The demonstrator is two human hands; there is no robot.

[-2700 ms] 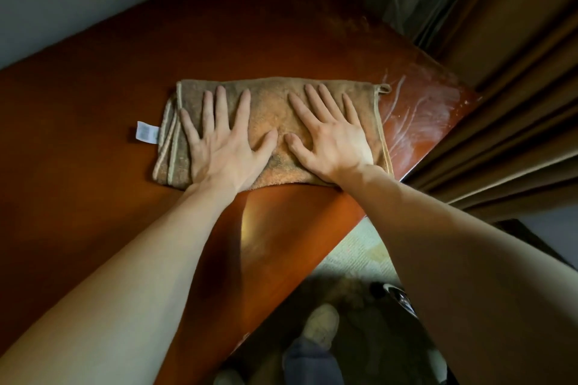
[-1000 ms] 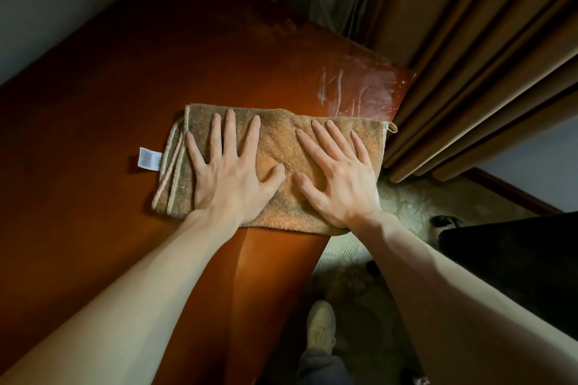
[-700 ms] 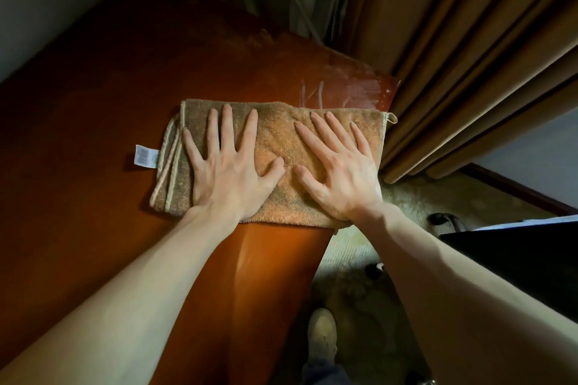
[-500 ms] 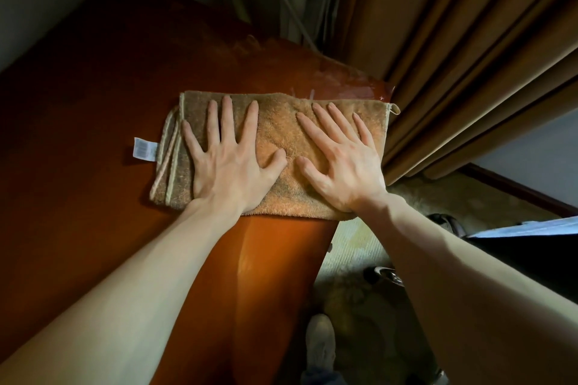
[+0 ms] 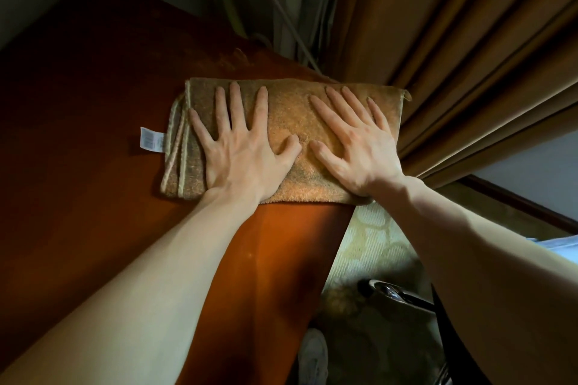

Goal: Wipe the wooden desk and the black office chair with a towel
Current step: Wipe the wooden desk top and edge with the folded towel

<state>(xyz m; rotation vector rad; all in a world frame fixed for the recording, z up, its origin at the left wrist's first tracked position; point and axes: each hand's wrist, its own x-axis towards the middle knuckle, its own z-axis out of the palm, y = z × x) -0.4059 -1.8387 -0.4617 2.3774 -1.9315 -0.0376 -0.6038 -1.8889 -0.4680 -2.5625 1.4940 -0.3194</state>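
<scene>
Folded tan terry towel (image 5: pixel 291 112) lies flat on the reddish-brown wooden desk (image 5: pixel 78 87), at desk's far R corner. Its R edge and hanging loop reach the desk's R end, its near edge runs along the desk's front edge. White care label (image 5: pixel 151 140) sticks out of the towel's L end onto the desk top. L hand (image 5: pixel 240 153) is palm-down on the towel's L half, fingers straight and spread, thumb out, pressing, not gripping. R hand (image 5: pixel 356 150) is the same on the R half, fingers fanned flat; wrist sits at the desk's front edge. Thumb tips are near each other, not touching. Brown curtain (image 5: pixel 469 56) hangs just past the desk's R end. Below the desk front: patterned carpet (image 5: pixel 372 247), chrome office chair base (image 5: pixel 397 294) w/ dark caster, light shoe (image 5: pixel 312 356).
</scene>
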